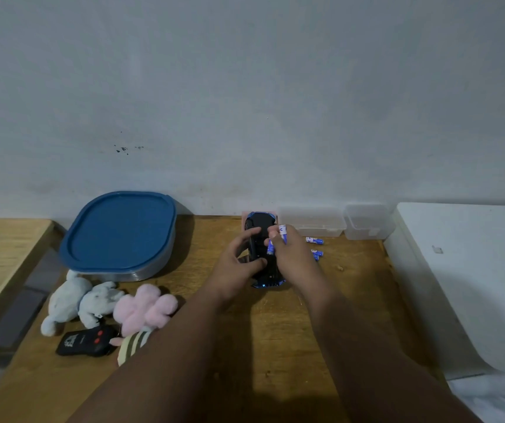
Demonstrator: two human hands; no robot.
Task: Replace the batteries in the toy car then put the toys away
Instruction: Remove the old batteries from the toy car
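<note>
A blue and black toy car (pixel 259 222) lies upside down on the wooden table (pixel 275 331). My left hand (pixel 239 264) grips its left side, thumb across the dark underside. My right hand (pixel 291 251) pinches a blue and white battery (pixel 277 239) over the car's underside. More blue batteries (pixel 315 240) (pixel 317 254) lie on the table just right of my right hand. A grey plush toy (pixel 74 300), a pink plush toy (pixel 144 306) and a black remote control (pixel 88 341) lie at the front left.
A grey box with a blue lid (pixel 120 233) stands against the wall at the left. Two small clear plastic containers (pixel 313 221) (pixel 367 221) sit at the back right. A white surface (pixel 474 285) borders the table's right side. A pink block lies under the car's far end.
</note>
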